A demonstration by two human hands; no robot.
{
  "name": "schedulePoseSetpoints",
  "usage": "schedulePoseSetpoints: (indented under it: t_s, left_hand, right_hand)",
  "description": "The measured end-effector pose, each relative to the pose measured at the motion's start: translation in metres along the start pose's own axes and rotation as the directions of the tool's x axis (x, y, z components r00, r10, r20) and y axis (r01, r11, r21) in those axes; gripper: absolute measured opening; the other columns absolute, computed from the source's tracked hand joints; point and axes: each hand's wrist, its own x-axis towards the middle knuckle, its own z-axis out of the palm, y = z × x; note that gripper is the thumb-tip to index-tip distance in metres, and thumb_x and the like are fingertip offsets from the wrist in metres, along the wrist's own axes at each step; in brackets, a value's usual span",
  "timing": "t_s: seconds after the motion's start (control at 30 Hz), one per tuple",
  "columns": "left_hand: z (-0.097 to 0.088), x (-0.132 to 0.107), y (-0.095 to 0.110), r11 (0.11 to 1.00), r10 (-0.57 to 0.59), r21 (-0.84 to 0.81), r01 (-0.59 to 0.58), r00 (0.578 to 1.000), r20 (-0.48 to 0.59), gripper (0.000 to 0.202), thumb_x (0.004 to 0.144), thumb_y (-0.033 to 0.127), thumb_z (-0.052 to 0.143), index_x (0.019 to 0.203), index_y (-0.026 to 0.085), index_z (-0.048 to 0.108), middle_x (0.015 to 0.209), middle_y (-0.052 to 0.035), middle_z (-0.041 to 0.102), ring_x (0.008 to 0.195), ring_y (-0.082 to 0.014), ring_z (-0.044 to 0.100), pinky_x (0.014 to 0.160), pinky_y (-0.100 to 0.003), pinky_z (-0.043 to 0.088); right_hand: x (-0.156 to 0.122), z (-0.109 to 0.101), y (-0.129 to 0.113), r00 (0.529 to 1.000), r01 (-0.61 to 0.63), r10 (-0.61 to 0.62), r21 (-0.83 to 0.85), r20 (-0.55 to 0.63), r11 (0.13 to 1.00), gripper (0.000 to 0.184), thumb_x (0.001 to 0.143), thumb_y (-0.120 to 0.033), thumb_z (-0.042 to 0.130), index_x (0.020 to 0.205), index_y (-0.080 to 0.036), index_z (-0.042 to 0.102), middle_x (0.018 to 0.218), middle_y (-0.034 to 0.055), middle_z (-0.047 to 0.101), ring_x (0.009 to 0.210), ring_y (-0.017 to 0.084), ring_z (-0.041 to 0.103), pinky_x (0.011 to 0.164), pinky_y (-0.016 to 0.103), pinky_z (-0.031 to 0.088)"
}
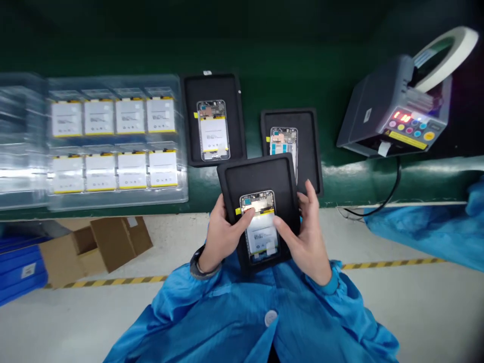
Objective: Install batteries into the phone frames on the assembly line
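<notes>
Close to my body, I hold up a black tray (pixel 260 176) by its two sides. An opened phone (pixel 262 237) with a white battery lies in it, a yellow tab sticking out on its left. My left hand (pixel 223 234) grips the left side, its thumb resting at the phone's upper part. Around the right side closes my right hand (pixel 308 242), its thumb tip on the battery's right edge; some of its fingers are hidden beneath the tray. Behind, partly covered by the held tray, a second black tray (pixel 308 146) carries an opened phone (pixel 283 143) without a visible white battery.
A third black tray (pixel 189 111) with an opened phone (pixel 214 132) stands at the bench's middle. To its left, a clear plastic tray (pixel 113 201) holds several white batteries. A tape dispenser (pixel 381 106) is at right. A cardboard box (pixel 113 242) and blue bin (pixel 22 272) stand below left.
</notes>
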Motion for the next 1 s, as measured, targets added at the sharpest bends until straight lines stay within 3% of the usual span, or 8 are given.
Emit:
schedulePoseSetpoints:
  t_s: [0.07,0.13,0.2,0.3,0.67,0.83,1.0]
  left_hand:
    - [-0.007,0.005,-0.003,0.995,-0.061,-0.080,0.061,0.998,0.004,0.050,0.078,0.045,0.088,0.114,0.017,0.067,0.111,-0.0084,0.079,0.099,-0.0239,0.075,0.084,-0.031,0.063]
    - [-0.015,0.008,-0.005,0.985,-0.105,-0.139,0.102,0.994,-0.013,0.052,0.075,0.047,0.090,0.112,0.017,0.068,0.110,-0.0091,0.080,0.097,-0.0247,0.076,0.082,-0.032,0.064]
    - [-0.024,0.009,-0.006,0.978,-0.129,-0.172,0.120,0.991,-0.044,0.055,0.073,0.047,0.092,0.112,0.017,0.069,0.109,-0.0094,0.080,0.097,-0.0255,0.077,0.081,-0.032,0.064]
    - [-0.037,0.009,-0.006,0.967,-0.168,-0.210,0.148,0.982,-0.081,0.058,0.070,0.045,0.094,0.114,0.017,0.069,0.110,-0.0098,0.081,0.096,-0.0263,0.077,0.079,-0.032,0.065]
    - [-0.068,0.016,-0.007,0.942,-0.261,-0.263,0.211,0.949,-0.175,0.062,0.062,0.046,0.100,0.110,0.017,0.072,0.108,-0.0107,0.082,0.087,-0.0276,0.080,0.069,-0.030,0.066]
    - [-0.074,0.025,0.003,0.957,-0.232,-0.206,0.203,0.964,-0.128,0.064,0.063,0.047,0.099,0.113,0.017,0.072,0.111,-0.0112,0.082,0.091,-0.0296,0.080,0.071,-0.032,0.067]
    - [-0.069,0.038,0.014,0.952,-0.262,-0.198,0.234,0.957,-0.126,0.063,0.060,0.046,0.101,0.108,0.016,0.073,0.102,-0.0103,0.082,0.081,-0.0278,0.079,0.066,-0.031,0.066]
  right_hand:
    - [-0.003,-0.012,0.006,0.993,-0.116,0.114,0.052,0.042,0.992,0.091,0.100,-0.047,0.068,0.170,-0.032,0.012,0.148,0.0134,0.056,0.134,0.029,0.061,0.115,0.055,0.052]
    - [-0.006,-0.017,0.013,0.965,-0.219,0.199,0.107,0.170,0.970,0.085,0.100,-0.049,0.067,0.169,-0.032,0.019,0.145,0.0118,0.061,0.129,0.029,0.065,0.113,0.054,0.054]
    - [-0.006,-0.016,0.019,0.928,-0.260,0.208,0.139,0.309,0.956,0.071,0.102,-0.049,0.066,0.163,-0.031,0.033,0.149,0.0096,0.061,0.134,0.028,0.063,0.117,0.051,0.052]
    - [-0.003,-0.003,0.023,0.904,-0.266,0.182,0.174,0.387,0.948,0.051,0.103,-0.048,0.064,0.149,-0.030,0.051,0.150,0.0055,0.062,0.140,0.026,0.059,0.122,0.046,0.047]
    - [0.017,0.035,0.009,0.866,-0.322,0.166,0.271,0.472,0.907,0.043,0.102,-0.049,0.065,0.137,-0.027,0.057,0.137,0.0067,0.070,0.127,0.027,0.068,0.113,0.045,0.056]
    - [0.021,0.039,0.006,0.885,-0.326,0.151,0.356,0.440,0.876,0.040,0.100,-0.050,0.067,0.132,-0.027,0.060,0.132,0.0055,0.073,0.123,0.026,0.070,0.108,0.041,0.058]
    - [0.026,0.042,0.005,0.906,-0.320,0.152,0.402,0.396,0.858,0.038,0.099,-0.049,0.069,0.128,-0.025,0.061,0.124,0.0053,0.075,0.117,0.025,0.071,0.104,0.039,0.059]
